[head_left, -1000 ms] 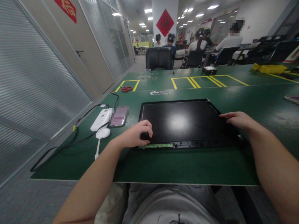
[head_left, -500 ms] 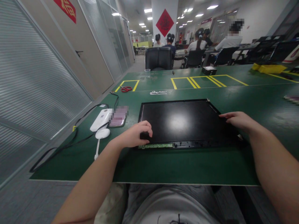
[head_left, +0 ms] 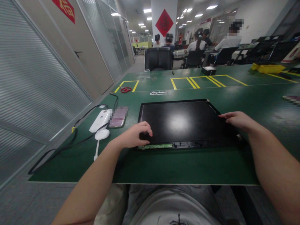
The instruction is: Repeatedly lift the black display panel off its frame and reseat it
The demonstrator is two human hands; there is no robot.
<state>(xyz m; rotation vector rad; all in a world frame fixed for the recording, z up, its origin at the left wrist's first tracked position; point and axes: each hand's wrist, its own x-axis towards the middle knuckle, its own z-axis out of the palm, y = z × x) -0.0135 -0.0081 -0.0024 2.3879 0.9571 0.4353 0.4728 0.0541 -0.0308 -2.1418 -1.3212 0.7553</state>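
A black flat display panel (head_left: 168,120) in a thin frame lies on the green table before me. Along its near edge runs a narrow green circuit board (head_left: 159,146). My left hand (head_left: 139,134) is at the panel's near left corner, its fingers curled over the surface and its thumb by the circuit board. At the right side, my right hand (head_left: 237,120) grips the panel's edge, index finger stretched along it; its thumb and other fingertips are partly hidden. Small light bits show at the far right corner and the near right corner.
Left of the panel are a phone (head_left: 118,117), a white device (head_left: 99,121), a round white piece (head_left: 102,134) and a black cable (head_left: 56,148). Red-handled scissors (head_left: 126,90), white strips (head_left: 158,93), a clear cup (head_left: 147,73) and a small black box (head_left: 208,70) stand farther back.
The view has shifted very slightly. Both hands keep their places on the panel, and nothing else has visibly moved.
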